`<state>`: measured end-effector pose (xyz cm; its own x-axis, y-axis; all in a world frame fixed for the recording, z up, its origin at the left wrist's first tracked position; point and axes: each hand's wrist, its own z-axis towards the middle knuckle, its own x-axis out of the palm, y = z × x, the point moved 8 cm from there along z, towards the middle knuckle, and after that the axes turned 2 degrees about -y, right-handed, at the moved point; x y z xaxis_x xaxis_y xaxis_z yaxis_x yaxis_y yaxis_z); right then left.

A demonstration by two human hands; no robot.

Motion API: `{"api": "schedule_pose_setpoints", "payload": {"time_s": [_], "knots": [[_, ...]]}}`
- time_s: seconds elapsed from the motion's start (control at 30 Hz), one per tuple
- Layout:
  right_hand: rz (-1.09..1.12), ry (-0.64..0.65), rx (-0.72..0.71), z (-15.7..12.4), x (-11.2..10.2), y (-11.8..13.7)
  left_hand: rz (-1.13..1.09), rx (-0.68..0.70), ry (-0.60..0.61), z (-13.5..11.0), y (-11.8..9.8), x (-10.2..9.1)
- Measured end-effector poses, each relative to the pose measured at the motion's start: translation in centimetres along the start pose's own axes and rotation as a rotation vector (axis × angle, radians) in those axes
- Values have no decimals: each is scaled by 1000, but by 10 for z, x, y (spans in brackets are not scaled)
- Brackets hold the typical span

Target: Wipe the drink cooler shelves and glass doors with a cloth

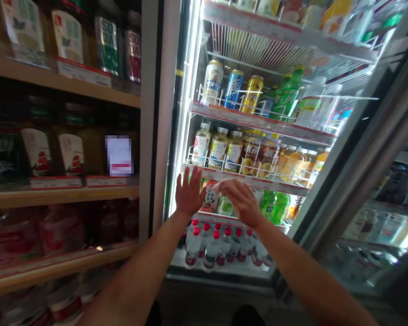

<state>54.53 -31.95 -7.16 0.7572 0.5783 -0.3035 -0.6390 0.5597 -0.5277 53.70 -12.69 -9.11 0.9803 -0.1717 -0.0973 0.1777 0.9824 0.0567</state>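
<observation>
Both my arms reach forward into a lit drinks fridge. My left hand [189, 192] is open, its fingers spread and pointing up, in front of the shelf of tea bottles. Beside it my right hand [240, 199] is bent at the wrist, its fingers loosely curved toward the left, with nothing seen in it. Between and behind the hands shows a red-labelled drink bottle [210, 201], partly hidden. A pink-labelled tea bottle [201, 144] stands just above my left hand. To the right of my right hand are green bottles [280, 208]. Neither hand visibly touches a bottle.
Cans [234, 89] and green soda bottles stand on an upper wire-fronted shelf [258, 120]. Red-capped water bottles [212, 249] fill the fridge bottom. A dark door frame [353, 149] slants along the right. Wooden shelves [63, 197] with bottles stand at the left.
</observation>
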Motion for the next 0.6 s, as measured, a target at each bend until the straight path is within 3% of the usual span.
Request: {"api": "schedule_pose_setpoints", "payload": {"time_s": [0.07,0.1,0.23,0.3,0.47,0.53,0.6], "knots": [[43,108,-97,-3,9,10,3,18,-14,-4,-1,1],[40,92,-66,1,7,3,9,27,-18,-4,-1,1],[-72,-269,303,24,-26,-49,20,42,-25,-3,-1,-1],[-75,-322,327,25,-26,-45,-1,16,2,-3,1,1],[121,118,-233,13,15,35,-69,-56,81,-6,6,9],[129,148,-200,19,12,22,-73,-53,83,-7,7,10],[66,22,33,36,-5,-19,-64,-48,75,-6,7,9]]}}
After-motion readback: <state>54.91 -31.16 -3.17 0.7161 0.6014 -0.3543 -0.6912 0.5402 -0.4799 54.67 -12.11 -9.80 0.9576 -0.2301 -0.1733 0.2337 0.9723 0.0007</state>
